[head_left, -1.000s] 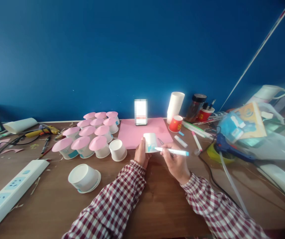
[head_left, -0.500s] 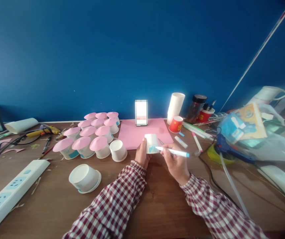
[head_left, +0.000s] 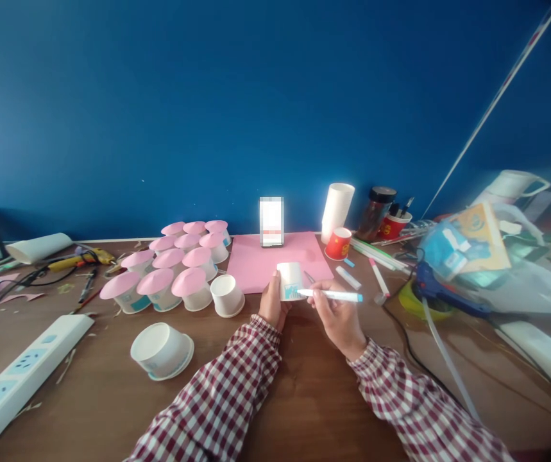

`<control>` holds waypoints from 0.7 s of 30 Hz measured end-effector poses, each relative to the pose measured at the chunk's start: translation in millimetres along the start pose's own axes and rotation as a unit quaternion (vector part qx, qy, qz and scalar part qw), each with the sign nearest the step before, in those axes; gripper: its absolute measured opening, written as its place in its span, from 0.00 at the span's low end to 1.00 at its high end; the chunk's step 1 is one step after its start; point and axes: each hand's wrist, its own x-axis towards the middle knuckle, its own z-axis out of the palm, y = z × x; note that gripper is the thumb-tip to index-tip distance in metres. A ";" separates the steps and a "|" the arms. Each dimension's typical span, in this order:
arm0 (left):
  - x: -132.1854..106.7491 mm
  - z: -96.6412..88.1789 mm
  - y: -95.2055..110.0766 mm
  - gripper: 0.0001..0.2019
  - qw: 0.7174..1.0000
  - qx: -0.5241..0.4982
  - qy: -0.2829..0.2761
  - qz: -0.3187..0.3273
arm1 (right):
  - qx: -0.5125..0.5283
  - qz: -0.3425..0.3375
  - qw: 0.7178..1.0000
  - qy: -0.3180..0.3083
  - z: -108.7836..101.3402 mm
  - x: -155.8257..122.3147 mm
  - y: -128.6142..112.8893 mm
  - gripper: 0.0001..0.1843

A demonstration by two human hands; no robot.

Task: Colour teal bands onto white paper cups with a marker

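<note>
My left hand [head_left: 272, 303] is closed around a white paper cup [head_left: 288, 274], held above the front edge of a pink sheet [head_left: 251, 260]. Blue marks show on the lower part of the cup's side. Between the fingers of my right hand [head_left: 340, 317] is a white marker [head_left: 335, 295] with a light blue end. Its tip meets or nearly meets the blue marks; I cannot tell which. To the left stand several upside-down cups topped with pink paper cones [head_left: 191, 282], beside one bare white cup [head_left: 227, 295].
Another white cup [head_left: 162, 350] sits front left, near a power strip [head_left: 29, 366]. Behind the pink sheet stands a phone [head_left: 272, 221]. A red cup [head_left: 339, 244], a cup stack [head_left: 339, 208] and a dark jar [head_left: 376, 215] are at right, then a blue glue gun [head_left: 441, 292] and plastic bags.
The marker's tip has shifted slightly left over the cup's blue marks, and the marker lies a little flatter. The whole view has tilted slightly. Both hands keep their hold.
</note>
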 end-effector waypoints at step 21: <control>4.0 -3.1 -5.3 0.25 0.999 0.033 0.006 0.011 | -0.014 0.005 0.999 -0.030 -3.1 1.0 -2.9 0.10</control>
